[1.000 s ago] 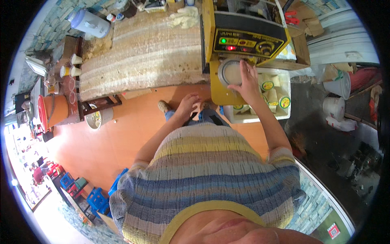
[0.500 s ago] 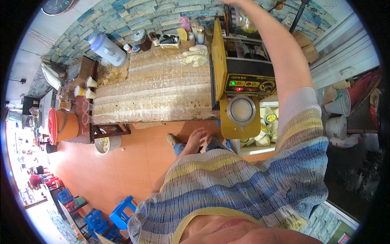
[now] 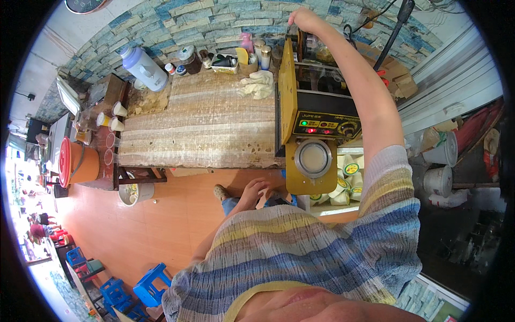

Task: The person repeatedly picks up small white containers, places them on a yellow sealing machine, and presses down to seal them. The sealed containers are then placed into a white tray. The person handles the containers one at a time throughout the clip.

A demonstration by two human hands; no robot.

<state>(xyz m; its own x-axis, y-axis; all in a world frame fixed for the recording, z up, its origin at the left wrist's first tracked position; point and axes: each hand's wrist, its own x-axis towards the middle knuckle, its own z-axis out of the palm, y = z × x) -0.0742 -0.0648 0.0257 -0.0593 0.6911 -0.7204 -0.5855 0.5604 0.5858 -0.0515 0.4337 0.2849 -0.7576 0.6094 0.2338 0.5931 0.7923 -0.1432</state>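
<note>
A yellow-and-black cup sealing machine [image 3: 325, 122] stands at the right end of the worktable, its indicator lights lit. In the round metal holder of its pulled-out yellow tray [image 3: 311, 185] sits a cup of whitish liquid [image 3: 313, 160]. My right arm stretches over the machine, and my right hand [image 3: 307, 20] is at its far top edge with fingers bent down. Whatever those fingers pinch is too small to make out. Low in front of my body, apart from the table edge, my left hand [image 3: 254, 192] hangs with loosely spread fingers and nothing in it.
On the worktable [image 3: 204, 129] lie white gloves [image 3: 257, 85]; a lilac thermos jug [image 3: 145, 70] and several jars line its back. A crate of sealed cups [image 3: 343, 198] sits below the tray. An orange lidded bucket [image 3: 80, 163] is at the left, blue stools [image 3: 151, 284] behind.
My right hand has come lower into view at the machine's far top edge, its fingers now bent down. The whole view has shifted slightly. My left hand still hangs in front of me.
</note>
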